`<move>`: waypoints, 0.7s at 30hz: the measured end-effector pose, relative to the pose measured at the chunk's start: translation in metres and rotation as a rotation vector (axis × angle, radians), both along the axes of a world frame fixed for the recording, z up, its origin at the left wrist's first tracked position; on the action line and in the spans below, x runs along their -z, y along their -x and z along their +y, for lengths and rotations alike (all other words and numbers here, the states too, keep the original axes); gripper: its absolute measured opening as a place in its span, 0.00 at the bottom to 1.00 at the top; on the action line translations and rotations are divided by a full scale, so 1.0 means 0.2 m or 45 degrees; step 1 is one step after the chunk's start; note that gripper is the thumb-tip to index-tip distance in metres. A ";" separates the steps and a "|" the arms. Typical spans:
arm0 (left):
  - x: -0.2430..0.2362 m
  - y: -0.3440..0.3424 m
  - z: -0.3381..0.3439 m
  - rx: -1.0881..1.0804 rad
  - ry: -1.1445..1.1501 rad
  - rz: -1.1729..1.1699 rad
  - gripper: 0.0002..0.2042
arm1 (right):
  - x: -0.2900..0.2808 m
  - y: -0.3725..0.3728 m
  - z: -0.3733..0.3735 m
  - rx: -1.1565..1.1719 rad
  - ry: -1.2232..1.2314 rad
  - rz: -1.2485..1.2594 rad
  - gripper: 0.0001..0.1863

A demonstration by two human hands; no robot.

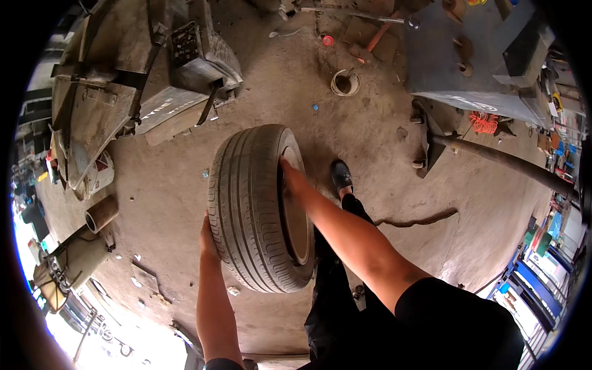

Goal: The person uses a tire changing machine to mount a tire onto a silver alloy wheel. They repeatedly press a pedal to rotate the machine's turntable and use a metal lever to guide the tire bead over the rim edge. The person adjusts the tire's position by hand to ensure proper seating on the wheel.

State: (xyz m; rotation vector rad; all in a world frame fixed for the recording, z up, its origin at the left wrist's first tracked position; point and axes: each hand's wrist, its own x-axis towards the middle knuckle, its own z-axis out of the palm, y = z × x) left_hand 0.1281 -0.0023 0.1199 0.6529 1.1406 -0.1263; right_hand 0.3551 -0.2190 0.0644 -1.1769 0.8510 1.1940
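A black car tyre [246, 209] stands upright in front of me, its grooved tread turned toward my left and its round opening toward my right. My left hand [208, 237] presses against the outer left side of the tyre, with its fingertips partly hidden behind the tread. On the other side, my right hand [292, 182] reaches into the opening and grips the inner edge, its fingers partly out of sight. Both hands hold the tyre between them. I cannot tell whether the tyre touches the floor.
At the far left stands a grey tyre machine [172, 102]; a grey-blue machine [475, 68] is at the far right. A long bar [509, 161] slants along the right. A hammer [370, 46] and a round tub [345, 82] sit ahead. A metal pipe [102, 214] and white bucket [98, 172] are left.
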 end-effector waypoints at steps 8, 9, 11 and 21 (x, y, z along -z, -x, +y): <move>-0.03 -0.20 -0.40 0.005 0.091 0.095 0.35 | 0.22 -0.06 -0.38 -0.333 -0.062 -0.264 0.37; -0.07 -0.26 -0.48 0.040 0.052 0.028 0.36 | 0.34 -0.05 -0.50 -0.399 -0.049 -0.306 0.35; -0.14 -0.38 -0.58 0.043 0.122 0.174 0.36 | 0.55 -0.03 -0.69 -0.445 -0.025 -0.330 0.30; -0.40 -0.75 -0.29 0.266 0.006 0.309 0.40 | -0.13 -0.34 -0.40 0.109 -0.269 -0.176 0.21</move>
